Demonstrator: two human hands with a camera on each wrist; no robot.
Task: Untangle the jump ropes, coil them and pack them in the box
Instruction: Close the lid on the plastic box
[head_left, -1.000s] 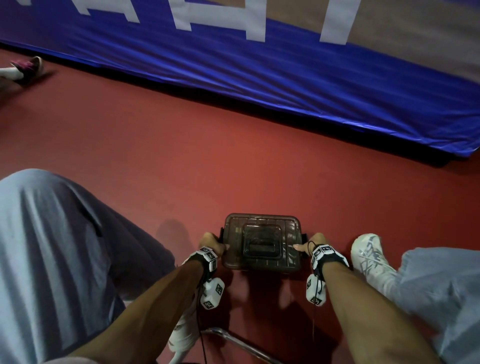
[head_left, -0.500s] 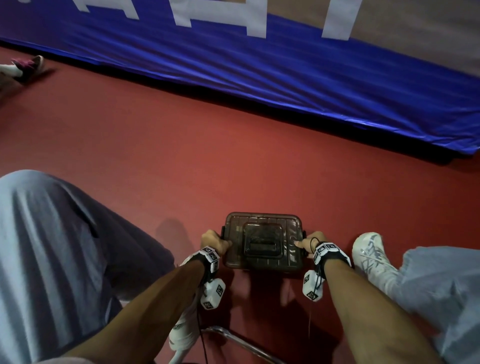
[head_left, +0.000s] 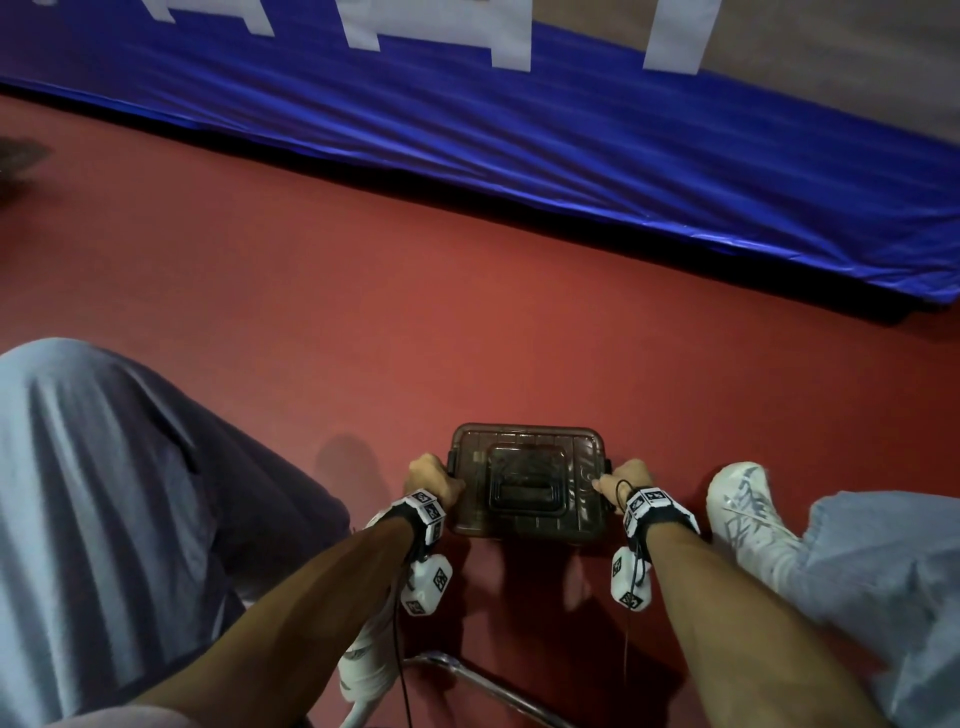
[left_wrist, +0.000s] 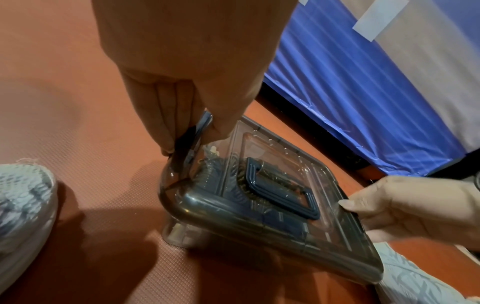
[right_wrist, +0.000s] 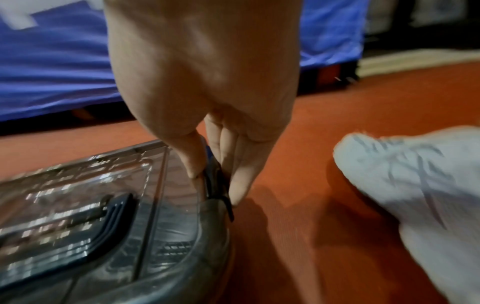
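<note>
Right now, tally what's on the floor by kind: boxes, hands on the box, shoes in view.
Boxes: 1, box, lid on.
Hands on its side latches: 2, left hand and right hand.
Shoes: 2, right shoe and left shoe.
Total: 5.

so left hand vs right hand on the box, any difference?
Left hand is at the box's left side, right hand at its right side. Left hand pinches the left latch with thumb on the lid side; right hand pinches the right latch, and that wrist view is blurred while the left one is sharp. Shared: both hold side latches, lid on, ropes inside.
</note>
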